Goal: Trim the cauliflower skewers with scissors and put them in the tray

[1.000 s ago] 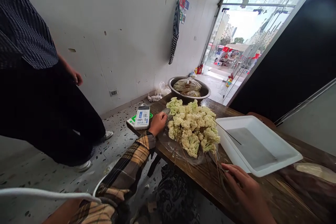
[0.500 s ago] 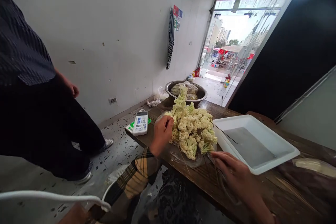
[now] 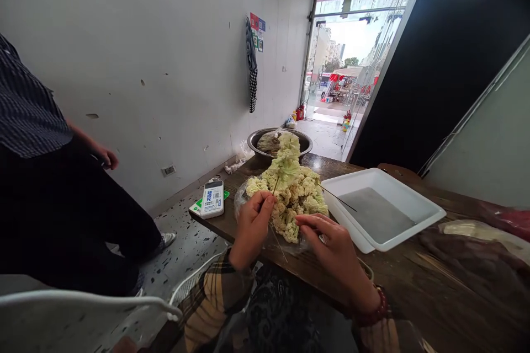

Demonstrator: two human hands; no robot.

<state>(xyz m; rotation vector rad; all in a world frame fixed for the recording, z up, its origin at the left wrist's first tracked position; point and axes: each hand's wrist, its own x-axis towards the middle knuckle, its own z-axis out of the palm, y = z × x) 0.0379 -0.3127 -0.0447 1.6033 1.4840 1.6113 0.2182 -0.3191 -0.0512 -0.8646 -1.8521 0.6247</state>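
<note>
A heap of cauliflower florets [image 3: 298, 194] lies on clear plastic on the wooden table [image 3: 397, 281]. My left hand [image 3: 253, 224] is closed on a thin bamboo skewer [image 3: 275, 183] that stands upright with several florets [image 3: 285, 155] threaded on it. My right hand [image 3: 336, 246] hovers close beside it over the near edge of the heap, fingers curled and pinched; what it holds I cannot make out. More loose skewers lie under the heap.
A white plastic tray [image 3: 383, 205] with one skewer across its rim sits right of the heap. A metal basin [image 3: 278, 140] with bagged food stands at the far end. A phone [image 3: 212, 198] lies at the table's left corner. Another person [image 3: 49, 187] stands at left.
My left hand lifted a skewer with florets upright out of the heap. My right hand moved from the table's near edge up to the heap. The view shifted right.
</note>
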